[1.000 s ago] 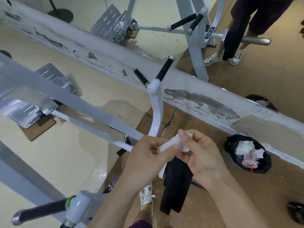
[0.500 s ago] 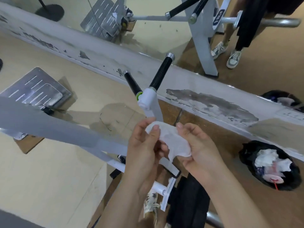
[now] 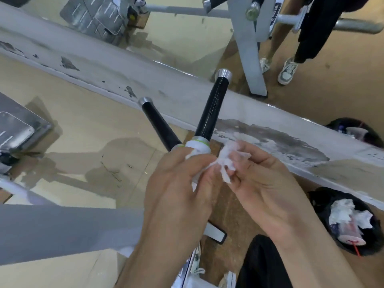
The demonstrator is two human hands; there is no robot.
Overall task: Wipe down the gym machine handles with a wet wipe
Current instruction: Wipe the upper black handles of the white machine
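Note:
Two black machine handles with silver end caps fork from a white joint [image 3: 197, 147] just beyond my hands: the longer right handle [image 3: 213, 108] and the shorter left handle [image 3: 159, 124]. A crumpled white wet wipe [image 3: 227, 157] is bunched between my hands right beside the joint. My left hand [image 3: 178, 188] pinches its left edge with fingers curled. The fingers of my right hand [image 3: 261, 181] curl round the wipe's right side. The wipe touches neither black grip.
A grey machine beam [image 3: 62, 229] crosses the lower left. A worn white ledge [image 3: 166, 88] runs diagonally under a mirror. A black bin bag [image 3: 324, 206] with used wipes sits at the right. A ridged metal footplate [image 3: 14, 129] is at the left.
The view has closed in on the forked handles. The wipe, spread flat between my hands half a second ago, is now crumpled and sits higher, beside the white joint.

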